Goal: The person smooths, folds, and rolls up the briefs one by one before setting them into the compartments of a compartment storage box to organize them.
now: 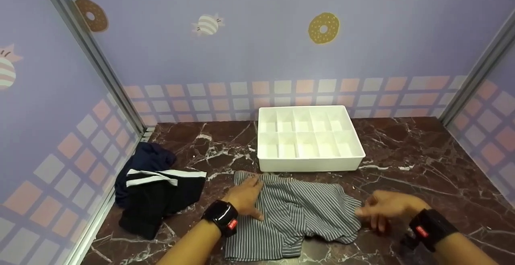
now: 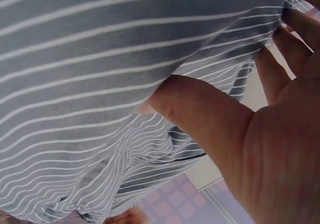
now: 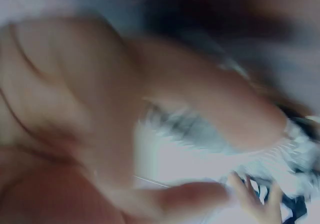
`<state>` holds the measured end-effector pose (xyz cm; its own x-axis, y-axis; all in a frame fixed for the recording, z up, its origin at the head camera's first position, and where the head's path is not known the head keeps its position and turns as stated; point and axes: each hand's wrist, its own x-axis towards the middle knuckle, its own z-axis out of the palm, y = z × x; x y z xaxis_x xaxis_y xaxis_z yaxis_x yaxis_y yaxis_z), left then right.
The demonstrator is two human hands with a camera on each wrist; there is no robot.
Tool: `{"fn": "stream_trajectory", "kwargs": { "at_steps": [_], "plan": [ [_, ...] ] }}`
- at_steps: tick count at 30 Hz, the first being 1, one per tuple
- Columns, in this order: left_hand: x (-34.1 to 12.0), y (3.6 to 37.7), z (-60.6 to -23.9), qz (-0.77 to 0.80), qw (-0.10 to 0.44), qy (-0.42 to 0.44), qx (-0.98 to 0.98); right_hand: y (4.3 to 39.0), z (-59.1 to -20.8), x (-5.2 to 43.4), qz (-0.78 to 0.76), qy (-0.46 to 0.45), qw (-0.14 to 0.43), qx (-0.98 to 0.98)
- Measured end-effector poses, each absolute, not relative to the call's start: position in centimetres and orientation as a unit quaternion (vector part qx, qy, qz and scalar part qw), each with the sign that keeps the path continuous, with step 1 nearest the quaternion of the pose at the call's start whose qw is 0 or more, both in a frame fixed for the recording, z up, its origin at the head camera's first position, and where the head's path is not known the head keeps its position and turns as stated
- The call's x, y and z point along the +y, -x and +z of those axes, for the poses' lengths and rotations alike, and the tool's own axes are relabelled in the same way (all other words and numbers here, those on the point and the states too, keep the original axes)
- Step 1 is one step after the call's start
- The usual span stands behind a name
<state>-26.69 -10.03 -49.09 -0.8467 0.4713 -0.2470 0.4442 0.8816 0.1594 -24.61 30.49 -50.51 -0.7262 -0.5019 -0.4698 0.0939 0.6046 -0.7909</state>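
Observation:
A grey striped pair of shorts [image 1: 297,212] lies spread on the dark marble tabletop [image 1: 422,164], just in front of a white divided organizer box [image 1: 310,140]. My left hand [image 1: 246,196] rests flat on the left part of the shorts with its fingers straight. In the left wrist view the palm and thumb [image 2: 210,114] lie against the striped fabric [image 2: 100,59]. My right hand [image 1: 382,208] hovers at the garment's right edge, blurred, with loose fingers that hold nothing I can make out. The right wrist view is blurred: the right hand [image 3: 150,114] fills it, with striped cloth [image 3: 195,129] beyond.
A heap of dark navy and black garments with white stripes [image 1: 157,188] lies at the left, near the wall. Patterned walls close in the table at the back and on both sides. The box compartments look bare.

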Motion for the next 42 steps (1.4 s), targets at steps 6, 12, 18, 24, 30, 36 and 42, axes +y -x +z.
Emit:
{"fn": "stream_trajectory", "kwargs": {
  "at_steps": [6,12,18,24,30,36,42],
  "plan": [
    [-10.3,26.7,-49.2,0.048,0.141,-0.235,0.961,26.9,-51.0,27.2,-0.303,0.077,0.048,0.949],
    [-10.0,26.6,-49.1,0.054,0.141,-0.235,0.96,27.4,-51.5,25.0,-0.336,0.073,0.032,0.938],
    [-10.0,26.5,-49.0,0.053,0.142,-0.233,0.96,27.6,-51.3,25.2,-0.417,0.105,0.126,0.894],
    [-10.1,26.5,-49.3,0.063,0.142,-0.235,0.959,28.0,-51.0,26.7,-0.466,0.19,0.095,0.859],
    [-10.2,26.6,-49.5,0.076,0.149,-0.232,0.958,27.8,-51.7,26.7,-0.339,0.163,-0.08,0.923],
    [-10.0,26.5,-49.5,0.086,0.149,-0.234,0.957,27.1,-52.3,26.4,-0.313,0.077,-0.073,0.944],
    [-9.6,25.8,-48.8,0.106,0.148,-0.236,0.955,25.7,-51.6,27.1,-0.328,0.14,-0.06,0.932]
  ]
}}
